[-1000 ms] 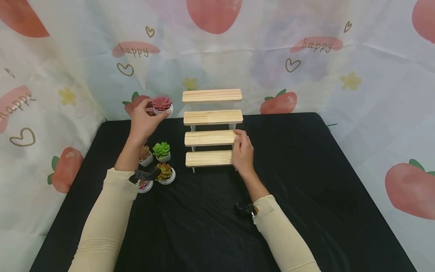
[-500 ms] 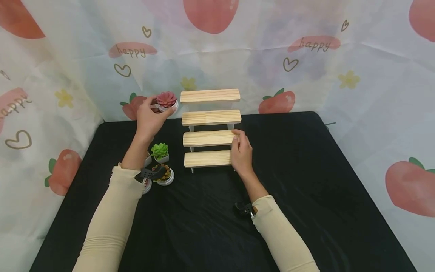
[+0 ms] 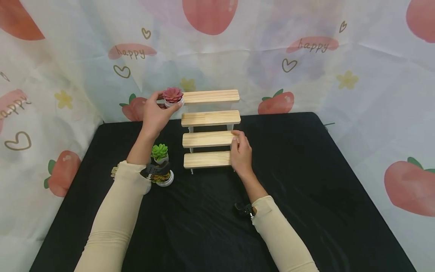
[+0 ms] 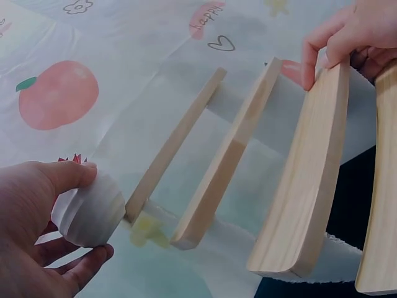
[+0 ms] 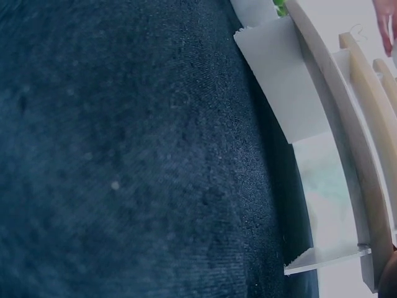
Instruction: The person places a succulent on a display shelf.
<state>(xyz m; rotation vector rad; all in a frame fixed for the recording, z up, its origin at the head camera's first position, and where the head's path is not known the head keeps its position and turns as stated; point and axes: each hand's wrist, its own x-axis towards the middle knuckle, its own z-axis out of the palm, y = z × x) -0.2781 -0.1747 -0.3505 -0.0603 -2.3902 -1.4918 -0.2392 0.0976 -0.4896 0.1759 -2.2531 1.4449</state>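
My left hand (image 3: 156, 115) grips a small white pot holding a pink succulent (image 3: 172, 95), raised at the left end of the top board of a stepped wooden rack (image 3: 210, 118). In the left wrist view, the thumb and fingers wrap the ribbed white pot (image 4: 94, 214), whose side is right at the end of the top board (image 4: 177, 146). My right hand (image 3: 241, 154) holds the right end of the rack's lower boards, fingertips on the second board from the bottom. The right wrist view shows mostly dark cloth and the rack's white side support (image 5: 285, 81).
A potted green succulent (image 3: 159, 152) and a brownish-yellow one (image 3: 164, 178) stand on the black tablecloth (image 3: 210, 226) left of the rack. More pots are partly hidden under the left forearm. A printed curtain (image 3: 258, 71) hangs close behind the rack.
My left hand has carried the pink succulent rightward and slightly up, from left of the rack to the top board's left end. The right hand stays on the rack.
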